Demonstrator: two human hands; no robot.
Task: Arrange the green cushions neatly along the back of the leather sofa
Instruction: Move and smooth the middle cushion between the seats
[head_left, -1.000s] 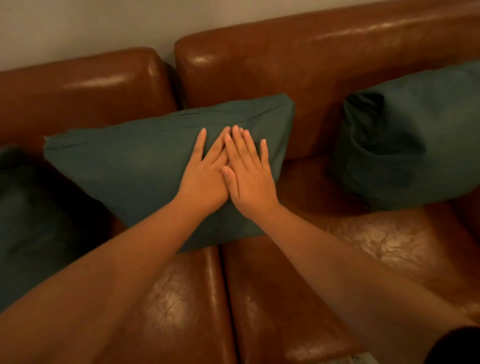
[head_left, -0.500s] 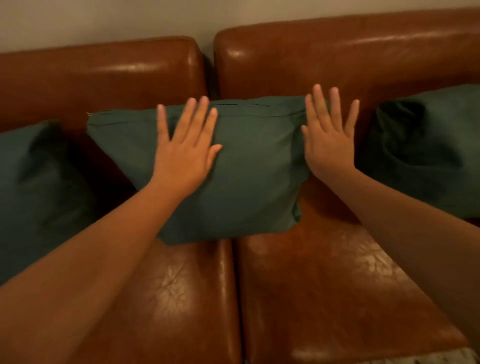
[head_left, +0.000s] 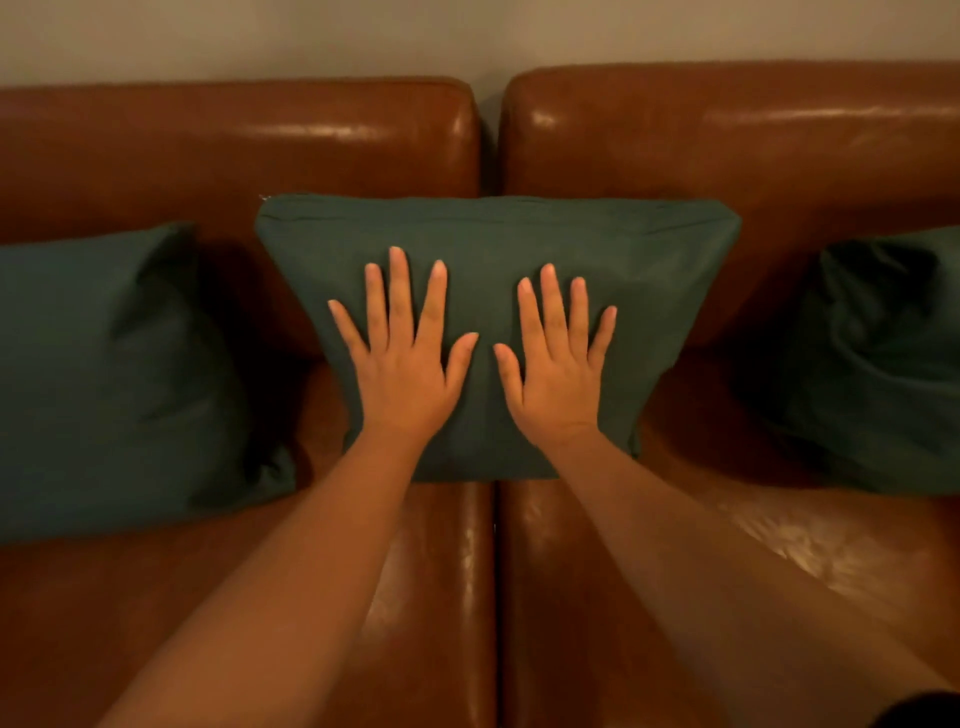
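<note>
I see the left hand (head_left: 402, 371) and right hand (head_left: 558, 382) both flat, fingers straight and spread, pressing the middle green cushion (head_left: 493, 249) (upright against the leather sofa (head_left: 727, 145) back, straddling the seam). Nothing is gripped; the cushion lies under both palms.

We found no readable text, label, brand, number or sign anywhere in frame.
</note>
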